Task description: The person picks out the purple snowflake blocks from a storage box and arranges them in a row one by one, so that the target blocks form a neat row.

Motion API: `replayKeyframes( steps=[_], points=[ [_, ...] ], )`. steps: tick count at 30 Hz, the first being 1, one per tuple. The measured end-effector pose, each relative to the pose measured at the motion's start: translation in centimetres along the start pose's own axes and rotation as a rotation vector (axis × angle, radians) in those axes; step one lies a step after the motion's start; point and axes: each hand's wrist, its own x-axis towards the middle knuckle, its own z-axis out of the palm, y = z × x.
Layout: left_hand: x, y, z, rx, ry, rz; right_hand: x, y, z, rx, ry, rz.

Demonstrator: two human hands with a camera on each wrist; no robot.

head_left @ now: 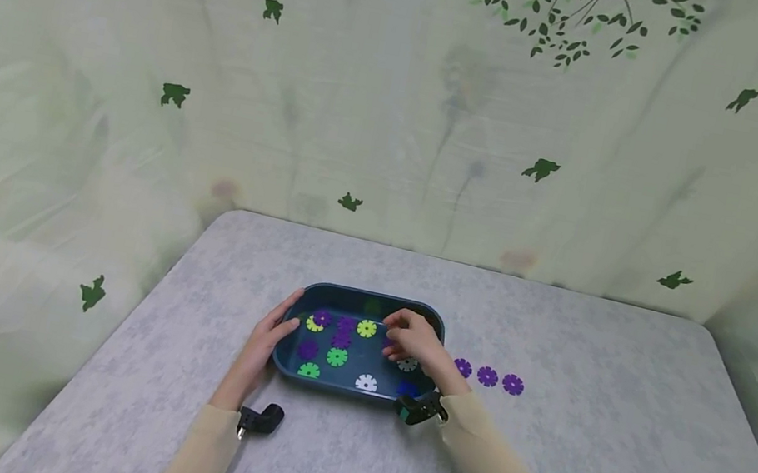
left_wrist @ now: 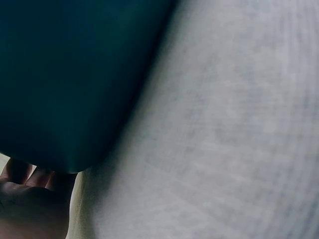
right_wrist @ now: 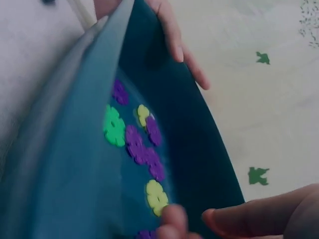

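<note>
A dark blue tray (head_left: 322,384) holds flower-shaped plastic discs, among them a green disc (head_left: 336,358), a yellow disc (head_left: 366,328), a white disc (head_left: 366,382) and purple discs (right_wrist: 134,144). At the tray's left end, my left hand (head_left: 267,344) grips the rim and side wall. My right hand (head_left: 416,340) reaches into the tray's right part. Its thumb and fingers are apart in the right wrist view, close to a purple disc (right_wrist: 145,234). Part of that disc is hidden by the fingers, and the palm is out of sight.
Three purple discs (head_left: 487,376) lie in a row on the grey tabletop (head_left: 586,442), right of the tray. Behind the table hangs a pale curtain (head_left: 384,119) with leaf prints. Each wrist carries a small black camera (head_left: 261,418).
</note>
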Motion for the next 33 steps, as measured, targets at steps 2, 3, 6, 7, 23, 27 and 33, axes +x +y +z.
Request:
replayKeyframes(
  steps=[2,3,6,7,23,27,33],
  points=[
    [0.0,0.0,0.1,-0.001,-0.001,0.001,0.2,0.1,0.1,-0.015,-0.017,0.021],
    [0.0,0.1,0.1,-0.004,-0.002,0.0,0.2,0.1,0.1,-0.023,-0.027,0.029],
    [0.0,0.2,0.1,-0.003,0.002,-0.002,0.4,0.4,0.2,-0.055,-0.041,0.039],
    [0.0,0.2,0.1,-0.003,0.004,-0.003,0.5,0.5,0.2,-0.063,-0.041,0.039],
    [0.0,0.1,0.0,0.004,-0.002,0.001,-0.6,0.3,0.3,-0.09,-0.031,-0.047],
    [-0.1,0.1,0.1,0.001,-0.002,-0.002,-1.3,-0.2,-0.9,0.017,-0.095,-0.106],
    [-0.1,0.1,0.1,0.01,0.002,-0.006,-2.0,-0.1,-3.3,0.116,-0.125,-0.152]
  ],
)
